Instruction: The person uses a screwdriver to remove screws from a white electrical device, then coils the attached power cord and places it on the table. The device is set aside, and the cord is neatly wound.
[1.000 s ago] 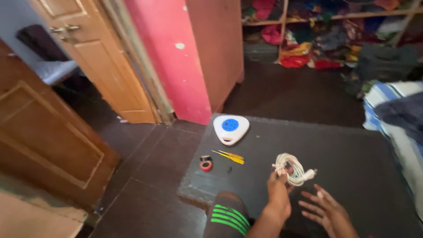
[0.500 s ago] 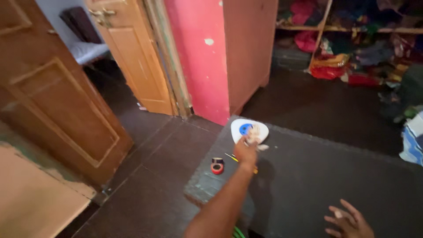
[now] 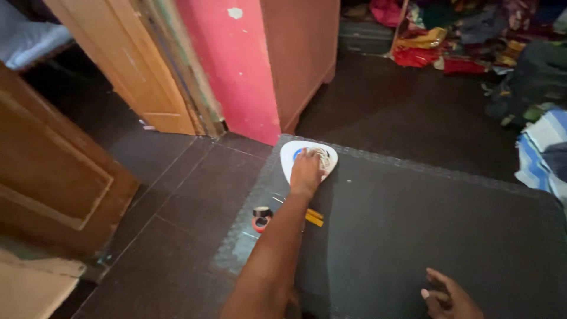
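Head view: the left hand [image 3: 306,171] is stretched out to twelve o'clock, fingers curled down over a coil of white cable [image 3: 322,157] resting on the white rounded device [image 3: 289,159] at the mat's far edge. The hand looks closed on the coil, palm pressing it against the device. That cable reads light, soft and springy, likely to unwind, so the bundled middle is the place to pinch it. The device seems a rigid, smooth plastic shell. At four o'clock the right hand [image 3: 447,296] rests loosely open on the dark mat [image 3: 425,230], holding nothing. At nine o'clock of the forearm sit a small tape roll [image 3: 261,218] and a yellow-handled tool [image 3: 313,217].
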